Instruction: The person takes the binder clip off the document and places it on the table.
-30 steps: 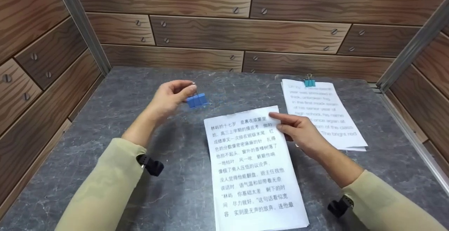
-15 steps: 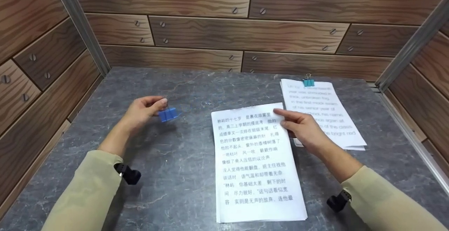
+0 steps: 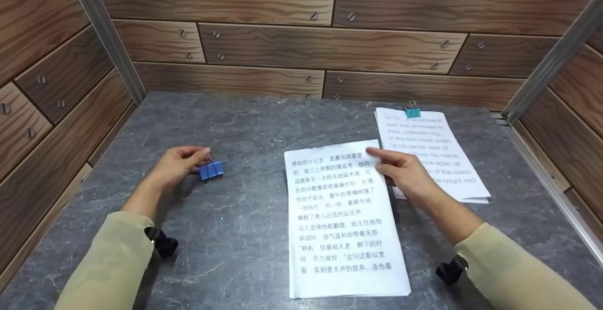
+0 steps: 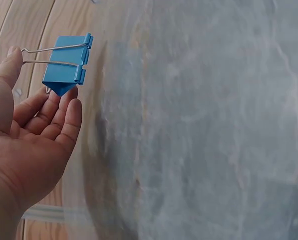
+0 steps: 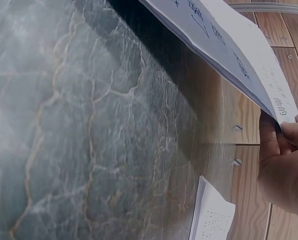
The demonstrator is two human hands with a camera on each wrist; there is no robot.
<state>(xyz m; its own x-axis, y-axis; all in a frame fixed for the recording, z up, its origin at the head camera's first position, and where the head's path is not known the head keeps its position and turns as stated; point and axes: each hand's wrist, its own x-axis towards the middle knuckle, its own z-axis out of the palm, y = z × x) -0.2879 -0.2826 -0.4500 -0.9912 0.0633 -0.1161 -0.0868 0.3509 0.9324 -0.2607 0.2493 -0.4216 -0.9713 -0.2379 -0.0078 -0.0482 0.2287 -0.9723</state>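
My left hand (image 3: 176,168) pinches a blue binder clip (image 3: 211,170) by its wire handles, on the left side of the table. In the left wrist view the clip (image 4: 66,62) has its spine toward the fingers, and the thumb presses a silver handle. Near the middle, my right hand (image 3: 407,175) holds a stack of white sheets (image 3: 339,220) with Chinese print by its upper right edge, between thumb and fingers. The right wrist view shows that stack (image 5: 223,55) raised off the table at the gripped edge. No clip sits on its top edge.
Behind my right hand lies a second stack of sheets (image 3: 419,133) with English print, a teal binder clip (image 3: 412,112) on its top edge. Wood-patterned walls (image 3: 264,46) and metal corner posts (image 3: 106,36) bound the grey marbled table (image 3: 245,234).
My left hand has moved left and toward me, carrying the blue binder clip away from the stack. The held stack has shifted slightly to the right; my right hand keeps its grip.
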